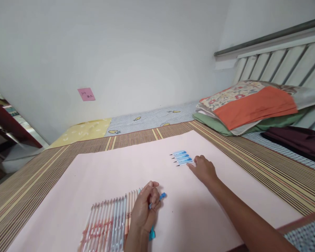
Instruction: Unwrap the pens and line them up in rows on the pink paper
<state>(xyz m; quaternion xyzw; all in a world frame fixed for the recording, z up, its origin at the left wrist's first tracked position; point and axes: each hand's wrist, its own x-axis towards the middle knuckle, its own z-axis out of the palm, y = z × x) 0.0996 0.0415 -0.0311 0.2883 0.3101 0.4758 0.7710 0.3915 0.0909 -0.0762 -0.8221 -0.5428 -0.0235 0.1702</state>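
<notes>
My left hand (pixel 147 206) is curled above the right end of a long row of pens, with a blue pen (pixel 162 195) sticking out past its fingers. The palm side hides most of that pen. Farther off, my right hand (pixel 204 168) pinches the end of a blue-and-white pen (pixel 184 163), the nearest in a short stack of several similar blue-and-white pens (pixel 180 156) lying with dark tips to the left. The long row of pens (pixel 105 224) has pink, pale blue and peach barrels. A teal piece (pixel 152 233) shows beside my left wrist.
Everything lies on a large pale pink sheet (pixel 115 171) spread over a striped mat (pixel 55 175). At the right are stacked pillows (pixel 257 105), a dark folded cloth (pixel 296 141) and a white slatted headboard (pixel 283 63). A pink note (pixel 86 94) hangs on the wall.
</notes>
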